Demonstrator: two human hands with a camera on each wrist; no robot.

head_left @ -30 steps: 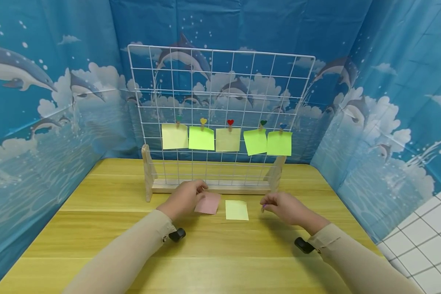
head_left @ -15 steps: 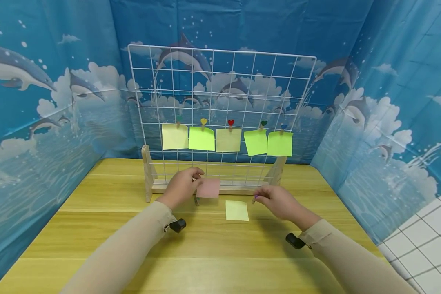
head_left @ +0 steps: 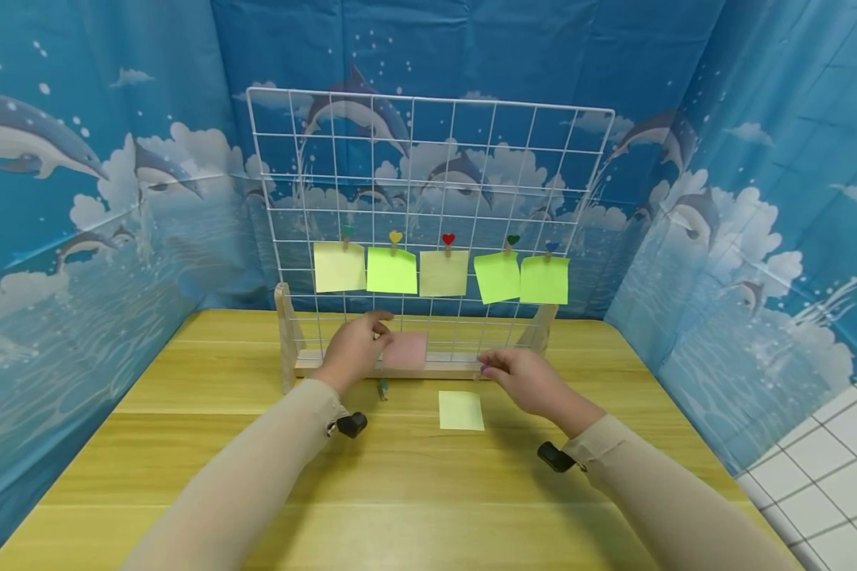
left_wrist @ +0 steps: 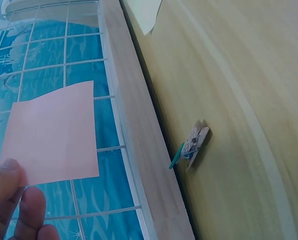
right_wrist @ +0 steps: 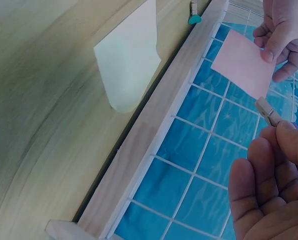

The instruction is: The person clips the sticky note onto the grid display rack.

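My left hand (head_left: 357, 346) pinches a pink sticky note (head_left: 405, 350) by its left edge, holding it up in front of the lower part of the white wire grid (head_left: 464, 127). To the right, my right hand (head_left: 532, 381) pinches a small wooden clothespin (right_wrist: 268, 111) between thumb and forefinger; a bit of purple shows at the fingertips in the head view. A pale yellow sticky note (head_left: 461, 410) lies on the table between the hands. Below the left hand, another wooden clothespin (left_wrist: 194, 145) with a teal heart lies on the tabletop.
Across the grid hang several yellow and green notes, among them a bright green one (head_left: 392, 270), under heart-topped clothespins. The grid stands in a wooden base (head_left: 443, 369) on the wooden table (head_left: 428, 507). A dolphin-print curtain (head_left: 100, 262) surrounds the back and sides.
My left hand has lifted the pink note off the table up to the grid, uncovering the teal-heart clothespin. The right hand has moved left and up with its clothespin.
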